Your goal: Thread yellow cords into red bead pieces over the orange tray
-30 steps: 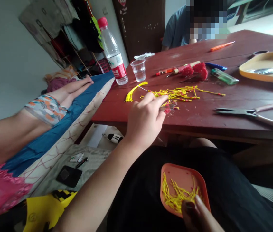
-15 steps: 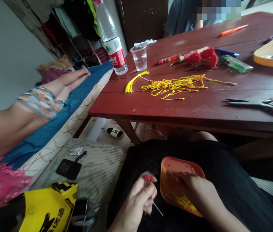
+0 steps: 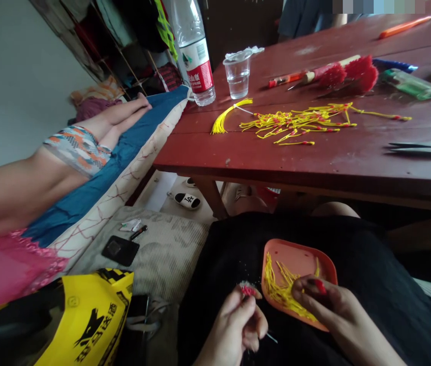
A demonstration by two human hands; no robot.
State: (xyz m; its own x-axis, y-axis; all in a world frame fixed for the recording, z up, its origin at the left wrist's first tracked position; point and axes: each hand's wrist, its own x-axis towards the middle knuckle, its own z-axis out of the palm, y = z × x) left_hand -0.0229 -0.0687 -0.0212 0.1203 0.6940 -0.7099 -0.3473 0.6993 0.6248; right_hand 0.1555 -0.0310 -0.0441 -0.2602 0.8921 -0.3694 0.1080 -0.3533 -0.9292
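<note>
The left hand [image 3: 234, 325] has its grip closed on a small red tuft [image 3: 246, 290], its thin pin seemingly pointing toward 4 o'clock. The right hand [image 3: 333, 310], at 3 o'clock, pinches a red-tipped yellow strand [image 3: 320, 286] over the orange tray [image 3: 295, 251] on the lap.

Head-worn camera, looking forward and down, close over lap, table [image 3: 314, 162] beyond

Soft daylight from upper right, w/ pale sheen on the red desk [image 3: 314, 162]. Lap area dim, underexposed; hands near the bottom edge slightly soft. Strong wide-angle bend at edges, desk lines slant. Top strip pixelated. No hard shadows.
</note>
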